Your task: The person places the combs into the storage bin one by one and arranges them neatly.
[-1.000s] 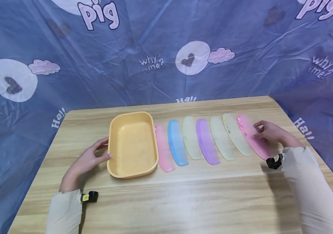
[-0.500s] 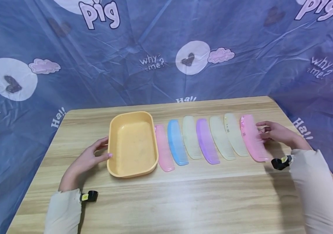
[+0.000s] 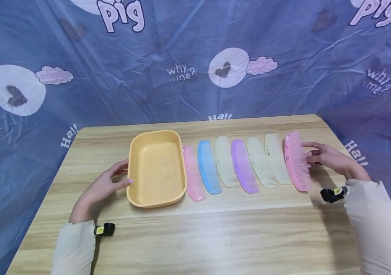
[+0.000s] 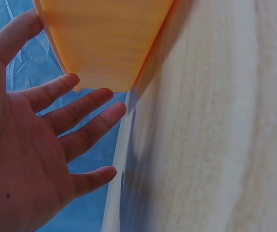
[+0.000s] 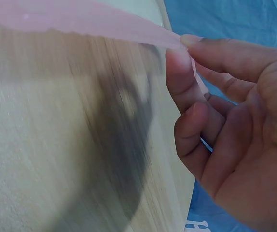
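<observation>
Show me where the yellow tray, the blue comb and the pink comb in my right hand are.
Yellow tray point(image 3: 157, 172): head view, on its bare inside floor.
Blue comb point(image 3: 205, 166): head view, on its solid back.
Held pink comb point(image 3: 293, 161): head view, on its solid back.

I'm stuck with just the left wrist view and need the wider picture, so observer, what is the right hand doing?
Observer: The right hand is pinching a pink comb by its toothed side.
Operator: Got it. What lies beside the tray, on the side away from the left hand?
Observer: A second pink comb, close to the rim; I can't tell whether they touch.
Operator: And next along the row?
Observer: A blue comb, its teeth facing away from the tray.
</observation>
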Demonstrator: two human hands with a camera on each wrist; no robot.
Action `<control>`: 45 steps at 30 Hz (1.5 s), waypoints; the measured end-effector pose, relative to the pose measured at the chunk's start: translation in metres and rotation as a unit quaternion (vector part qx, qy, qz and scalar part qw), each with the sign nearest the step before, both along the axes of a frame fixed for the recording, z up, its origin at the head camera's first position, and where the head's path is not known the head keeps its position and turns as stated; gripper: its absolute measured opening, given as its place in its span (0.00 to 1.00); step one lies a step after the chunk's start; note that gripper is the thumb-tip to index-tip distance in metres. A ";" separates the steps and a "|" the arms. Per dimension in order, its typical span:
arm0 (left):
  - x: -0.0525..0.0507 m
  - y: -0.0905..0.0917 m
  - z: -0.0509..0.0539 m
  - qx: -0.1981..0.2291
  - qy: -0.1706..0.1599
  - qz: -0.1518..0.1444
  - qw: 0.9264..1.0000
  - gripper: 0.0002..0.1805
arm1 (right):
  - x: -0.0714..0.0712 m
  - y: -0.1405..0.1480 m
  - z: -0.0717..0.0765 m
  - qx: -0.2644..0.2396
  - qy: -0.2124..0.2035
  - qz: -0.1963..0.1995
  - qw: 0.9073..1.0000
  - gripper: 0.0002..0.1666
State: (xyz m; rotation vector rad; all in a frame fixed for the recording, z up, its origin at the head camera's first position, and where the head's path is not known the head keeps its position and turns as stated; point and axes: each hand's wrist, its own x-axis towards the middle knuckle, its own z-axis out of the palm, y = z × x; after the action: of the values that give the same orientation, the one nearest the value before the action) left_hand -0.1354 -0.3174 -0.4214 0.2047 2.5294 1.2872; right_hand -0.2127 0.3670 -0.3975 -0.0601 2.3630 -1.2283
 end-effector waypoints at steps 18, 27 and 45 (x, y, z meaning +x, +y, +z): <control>-0.001 -0.001 0.001 0.007 -0.003 0.000 1.000 0.43 | 0.005 -0.018 0.022 -0.098 0.099 0.005 0.990 0.29; 0.002 0.001 0.004 0.023 0.004 -0.006 1.000 0.42 | 0.006 -0.053 0.031 -0.271 0.088 0.031 0.958 0.30; 0.001 0.002 0.002 0.038 -0.013 0.002 0.999 0.43 | 0.006 -0.109 0.046 -0.353 0.065 0.055 0.932 0.29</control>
State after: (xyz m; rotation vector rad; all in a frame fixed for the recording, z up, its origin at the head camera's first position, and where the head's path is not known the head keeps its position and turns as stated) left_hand -0.1340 -0.3157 -0.4191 0.1962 2.4632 1.3788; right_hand -0.2066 0.2575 -0.3517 -0.5081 1.8611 -1.9972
